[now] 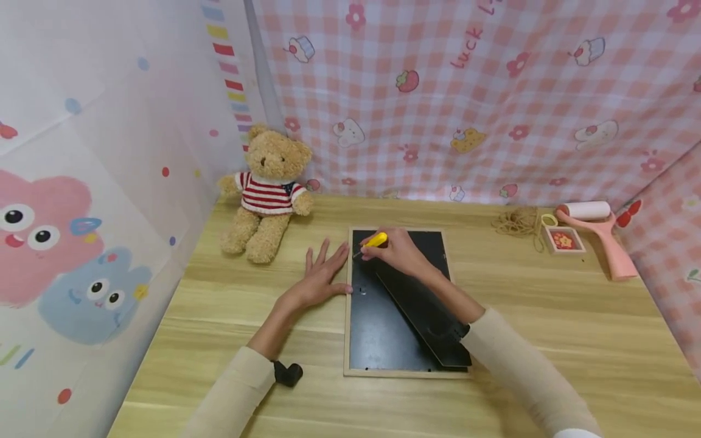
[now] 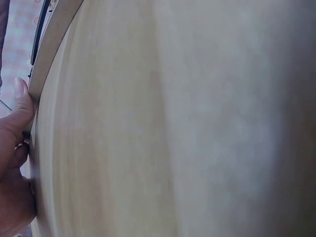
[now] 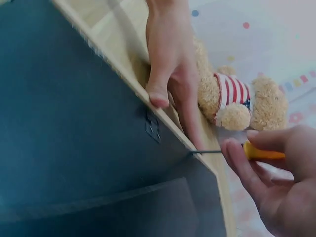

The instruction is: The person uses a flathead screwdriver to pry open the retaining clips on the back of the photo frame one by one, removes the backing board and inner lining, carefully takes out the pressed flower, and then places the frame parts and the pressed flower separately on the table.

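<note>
A picture frame [image 1: 378, 328] with a black back and a pale wooden rim lies face down on the table. My right hand [image 1: 402, 250] grips the yellow handle of a screwdriver [image 1: 376, 239]. In the right wrist view, the tip of its shaft [image 3: 210, 151] meets the inner edge of the rim near a corner. With fingers spread, my left hand [image 1: 320, 280] rests at the frame's left side, its thumb [image 2: 22, 101] touching the rim. A black stand flap [image 1: 427, 316] sits on the backing, partly under my right forearm. A metal hanger [image 3: 153, 127] is fixed near the rim.
A teddy bear [image 1: 268, 194] in a striped sweater sits at the back left. Towards the back right lie twine [image 1: 517, 222], a small framed box [image 1: 564, 240], a yellow ring of tape [image 1: 549, 220] and a pink-handled roller [image 1: 608, 240]. Patterned cloth [image 1: 465, 109] hangs behind the table.
</note>
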